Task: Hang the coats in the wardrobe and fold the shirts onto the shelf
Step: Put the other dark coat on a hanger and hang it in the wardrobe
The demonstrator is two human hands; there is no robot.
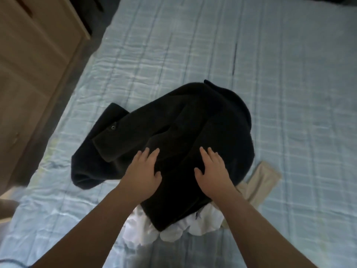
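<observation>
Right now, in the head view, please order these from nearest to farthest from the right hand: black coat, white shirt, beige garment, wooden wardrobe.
1. Black coat: directly under the right hand.
2. White shirt and beige garment: both peeking from under the coat; too close to rank.
3. Wooden wardrobe: far left, beside the bed.

dim, soft daylight | edges blurred, wide-angle bend | coat (173, 132) detail lost
</observation>
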